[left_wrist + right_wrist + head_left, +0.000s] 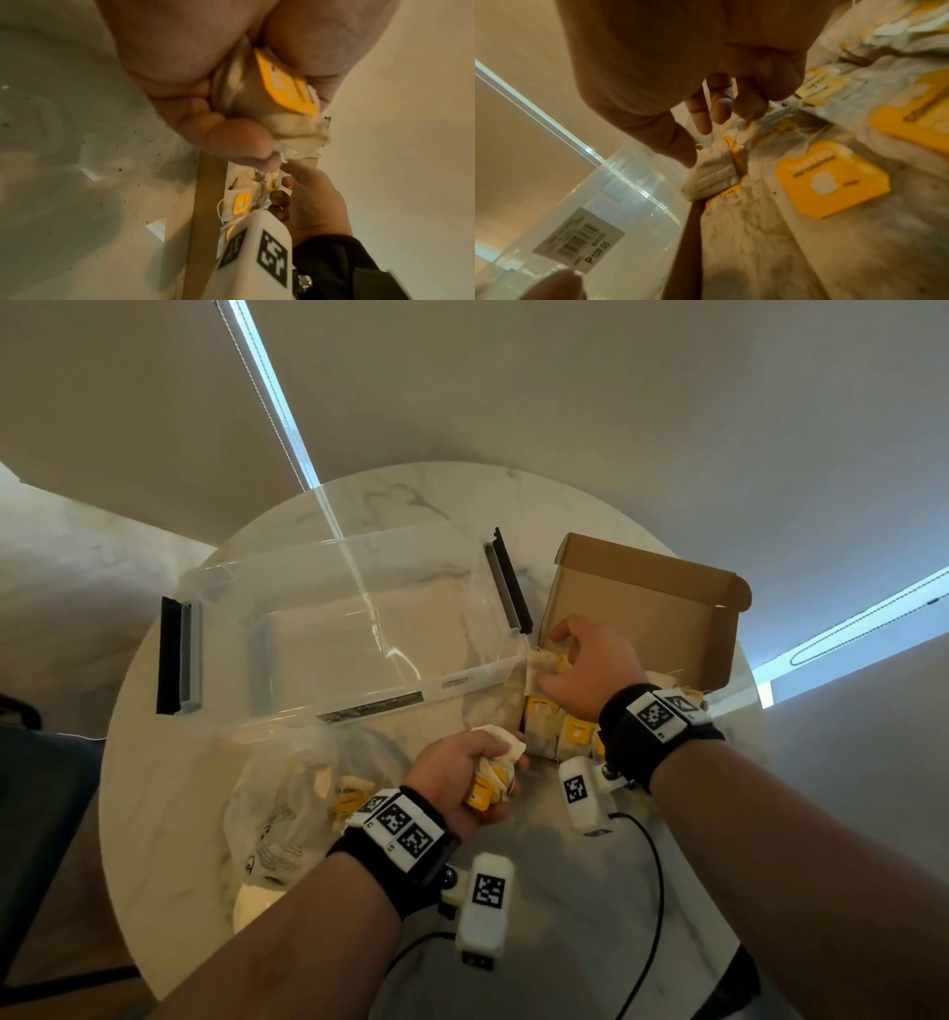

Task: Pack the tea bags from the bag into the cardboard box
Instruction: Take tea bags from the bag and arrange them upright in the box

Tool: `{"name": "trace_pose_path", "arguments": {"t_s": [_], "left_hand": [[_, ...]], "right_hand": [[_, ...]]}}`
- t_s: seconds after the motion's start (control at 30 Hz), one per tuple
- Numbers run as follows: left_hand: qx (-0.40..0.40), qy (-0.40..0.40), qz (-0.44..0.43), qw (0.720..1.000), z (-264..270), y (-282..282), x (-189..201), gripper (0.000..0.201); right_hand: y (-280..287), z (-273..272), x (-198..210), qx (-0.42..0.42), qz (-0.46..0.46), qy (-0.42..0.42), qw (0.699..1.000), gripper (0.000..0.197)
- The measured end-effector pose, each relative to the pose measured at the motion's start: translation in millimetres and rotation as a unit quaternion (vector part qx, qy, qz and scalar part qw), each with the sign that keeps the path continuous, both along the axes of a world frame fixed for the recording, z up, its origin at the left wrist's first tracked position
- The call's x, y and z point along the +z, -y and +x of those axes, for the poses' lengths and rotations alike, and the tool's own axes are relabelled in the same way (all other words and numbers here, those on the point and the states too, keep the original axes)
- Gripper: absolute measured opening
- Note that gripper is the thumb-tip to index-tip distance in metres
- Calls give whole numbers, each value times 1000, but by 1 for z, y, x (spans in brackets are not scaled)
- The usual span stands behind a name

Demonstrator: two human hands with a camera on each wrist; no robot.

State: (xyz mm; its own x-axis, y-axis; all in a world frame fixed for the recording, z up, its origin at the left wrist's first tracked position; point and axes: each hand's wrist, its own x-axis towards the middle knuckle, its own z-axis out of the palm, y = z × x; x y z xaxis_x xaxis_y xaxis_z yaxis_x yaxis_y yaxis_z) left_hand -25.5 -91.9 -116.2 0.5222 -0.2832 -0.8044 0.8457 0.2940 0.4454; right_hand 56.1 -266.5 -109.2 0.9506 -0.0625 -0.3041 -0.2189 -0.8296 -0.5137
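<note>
Matt cardboard box (662, 603), glossy clear plastic tub (359, 629), polished marble table (169, 762)

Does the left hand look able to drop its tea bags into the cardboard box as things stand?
Probably yes: the left hand grips tea bags beside the open cardboard box; only the right hand partly crowds the opening.

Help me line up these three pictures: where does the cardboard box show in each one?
Head view: the cardboard box sits right of centre, lid up, with the right hand reaching in.
Left wrist view: its brown wall runs as a strip from centre to the bottom edge.
Right wrist view: its wall is a dark strip at lower centre.
Shared landmark: the yellow-tagged tea bags inside it.
</note>
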Motion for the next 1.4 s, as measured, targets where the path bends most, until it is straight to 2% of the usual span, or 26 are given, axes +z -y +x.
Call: {"name": "trace_pose_path", "arguments": {"t_s": [0.17, 0.33, 0.47, 0.63, 0.7, 0.8, 0.87, 0.93, 1.0, 1.1, 1.2, 1.4], "left_hand": [[-1, 0, 16, 1000, -2, 2, 0, 19], [0, -1, 22, 1000, -1, 1, 0, 15], [-3, -3, 19, 1000, -2, 2, 0, 14], [13, -20, -18, 1000, 0, 0, 2, 23], [26, -24, -30, 999, 1, 0, 3, 28], [41, -38, -43, 998, 5, 4, 5, 32], [62, -55, -52, 995, 8, 6, 5, 34], [88, -62, -59, 992, 10, 7, 4, 39], [104, -59, -69, 990, 12, 8, 5, 43], [114, -56, -96, 987, 12, 12, 8, 45], [105, -51, -120, 986, 11, 14, 12, 48], [74, -39, -137, 987, 6, 15, 21, 49]], "right_hand": [[-2, -7, 2, -3, -69, 0, 998, 34], [-13, -6, 0, 8, -118, -20, 993, 36], [-16, -3, -5, -2, -109, -24, 994, 28], [-14, -6, -7, 10, -104, -30, 994, 30], [-10, -11, -2, 12, -85, -17, 996, 28], [-5, -30, 14, 9, 38, 62, 997, 27], [-4, -51, 30, 40, 122, 102, 986, 23], [-5, -73, 43, 92, 169, 98, 976, 20], [-9, -87, 45, 128, 158, 92, 975, 32], [-13, -91, 36, 154, 83, 100, 979, 46], [-13, -92, 28, 142, 65, 109, 982, 41], [-5, -95, 28, 109, 136, 103, 979, 35]]}}
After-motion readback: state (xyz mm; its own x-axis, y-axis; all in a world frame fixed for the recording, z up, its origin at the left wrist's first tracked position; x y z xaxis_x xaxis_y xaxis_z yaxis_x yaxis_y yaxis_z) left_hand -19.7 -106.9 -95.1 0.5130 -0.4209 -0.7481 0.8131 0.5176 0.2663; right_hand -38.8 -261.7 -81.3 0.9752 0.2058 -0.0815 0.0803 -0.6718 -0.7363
